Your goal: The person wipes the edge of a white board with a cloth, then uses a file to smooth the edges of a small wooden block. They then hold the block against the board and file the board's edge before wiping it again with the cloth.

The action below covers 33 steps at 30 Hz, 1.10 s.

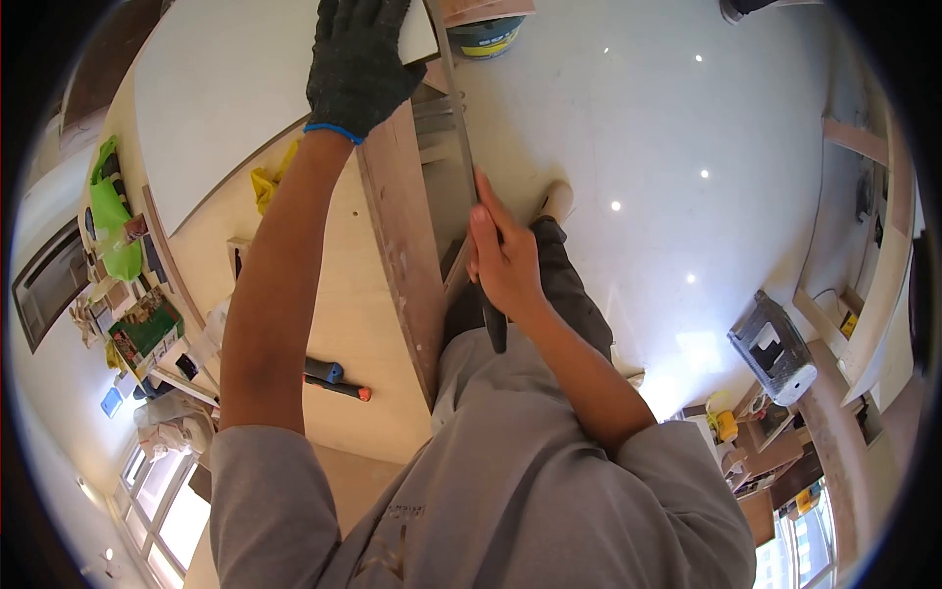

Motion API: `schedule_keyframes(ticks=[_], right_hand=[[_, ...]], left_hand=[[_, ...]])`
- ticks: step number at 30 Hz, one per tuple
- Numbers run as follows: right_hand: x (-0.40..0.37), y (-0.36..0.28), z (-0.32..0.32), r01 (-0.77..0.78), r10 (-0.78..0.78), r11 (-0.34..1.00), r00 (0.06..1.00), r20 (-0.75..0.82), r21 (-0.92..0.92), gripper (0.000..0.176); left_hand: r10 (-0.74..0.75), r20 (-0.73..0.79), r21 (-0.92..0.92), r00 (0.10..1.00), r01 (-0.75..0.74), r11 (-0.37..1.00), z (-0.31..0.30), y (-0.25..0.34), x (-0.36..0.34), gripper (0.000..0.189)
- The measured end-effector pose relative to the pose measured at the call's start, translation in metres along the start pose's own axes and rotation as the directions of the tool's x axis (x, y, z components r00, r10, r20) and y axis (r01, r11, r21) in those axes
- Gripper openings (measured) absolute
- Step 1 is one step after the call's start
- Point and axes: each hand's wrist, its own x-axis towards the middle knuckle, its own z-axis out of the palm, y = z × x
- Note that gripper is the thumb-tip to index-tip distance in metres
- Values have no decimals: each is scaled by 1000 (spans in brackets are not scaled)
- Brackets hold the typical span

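My left hand (359,74), in a dark work glove with a blue cuff, lies on a white panel (221,93) near its right edge. Its fingers stretch forward, and their tips run out of the top of the view. My bare right hand (505,257) is closed around what looks like a long flat file (463,128), index finger laid along it. The dark handle (497,329) sticks out below the palm toward my shirt. The narrow metal blade runs forward beside the panel's edge; its far end is out of view.
Under the panel is a pale wooden worktop (363,265), with a blue-and-black tool (324,370) and a red-tipped tool (351,390) on it. A bucket (486,37) stands ahead on the glossy floor (648,128). A black-and-grey case (772,348) lies at right.
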Motion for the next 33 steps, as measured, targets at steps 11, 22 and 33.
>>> schedule_keyframes(ticks=[11,22,33], right_hand=[[2,-11,-2,-30,30,999,1000,4,-31,47],[12,2,-10,31,-32,997,999,-4,-65,48],[32,-3,-13,52,-54,992,999,-10,-116,44]], left_hand=[[-12,51,-25,999,13,1000,-7,2,0,103],[45,-87,23,995,-43,999,6,-3,-1,91],[21,-16,-18,1000,-21,1000,6,-5,1,93]])
